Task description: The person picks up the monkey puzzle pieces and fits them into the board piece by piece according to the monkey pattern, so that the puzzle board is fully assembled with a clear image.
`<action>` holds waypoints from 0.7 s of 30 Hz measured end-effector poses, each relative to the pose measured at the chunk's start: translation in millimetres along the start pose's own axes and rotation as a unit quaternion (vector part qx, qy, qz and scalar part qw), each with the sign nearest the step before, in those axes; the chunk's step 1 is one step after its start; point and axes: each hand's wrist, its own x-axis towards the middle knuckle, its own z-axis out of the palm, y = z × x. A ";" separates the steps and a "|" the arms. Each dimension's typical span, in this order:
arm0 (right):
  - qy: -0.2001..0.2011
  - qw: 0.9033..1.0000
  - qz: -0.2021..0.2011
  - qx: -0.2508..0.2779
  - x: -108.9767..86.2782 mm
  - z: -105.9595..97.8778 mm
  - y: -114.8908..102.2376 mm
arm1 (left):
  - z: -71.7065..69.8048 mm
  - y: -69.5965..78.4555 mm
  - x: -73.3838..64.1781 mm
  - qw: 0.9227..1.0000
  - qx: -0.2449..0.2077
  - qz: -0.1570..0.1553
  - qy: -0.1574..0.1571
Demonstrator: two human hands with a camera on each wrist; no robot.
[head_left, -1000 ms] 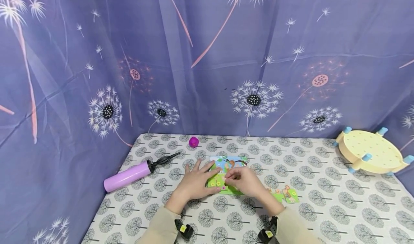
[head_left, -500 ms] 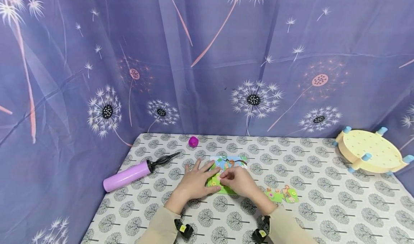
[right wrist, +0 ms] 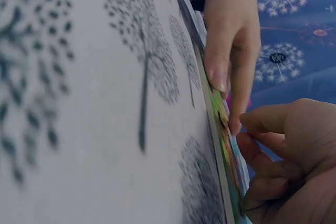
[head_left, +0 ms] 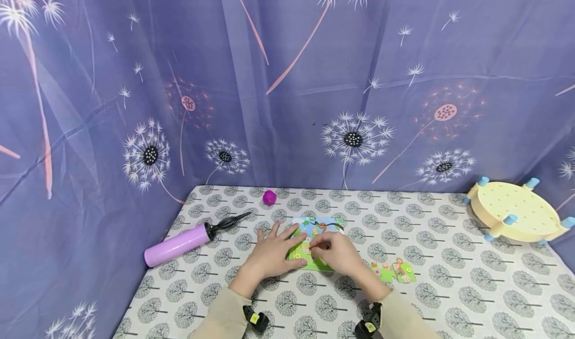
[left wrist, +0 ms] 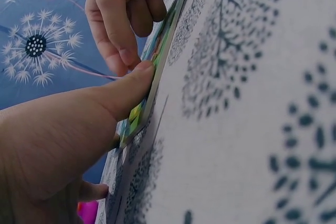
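Observation:
A small jigsaw puzzle board (head_left: 316, 266) with a bright green and blue animal picture lies on the table. My left hand (head_left: 271, 253) rests on its left side with fingers spread and the thumb at the near edge. Over the middle of the board, my right hand (head_left: 336, 254) has its fingers curled and thumb near the index tip, pinching at a puzzle piece mostly hidden under the fingertips. Both wrist views show the right fingertips low over the board, close to the left hand. Two loose puzzle pieces, a pink-flowered one (head_left: 383, 272) and one with a brown animal (head_left: 404, 271), lie to the right.
A lilac hand pump (head_left: 179, 245) with a black nozzle lies on the left. Far back is a small magenta object (head_left: 269, 197). An upturned yellow oval stool-like toy (head_left: 516, 209) with blue feet stands at the right. A purple dandelion curtain (head_left: 287, 104) hangs behind.
My right hand shifts slightly left over the board, then a little back right, uncovering a brown animal's eye beneath it. The left hand stays in place.

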 end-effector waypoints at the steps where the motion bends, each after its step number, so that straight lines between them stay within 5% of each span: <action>1: 0.005 1.000 -0.001 0.000 -0.9 -2.6 1.4 | 0.1 0.4 -0.6 1.000 0.001 0.001 0.001; 21: 0.044 0.996 0.071 0.020 -23.5 -53.0 33.4 | 2.0 3.3 -7.4 1.000 0.006 0.013 -0.003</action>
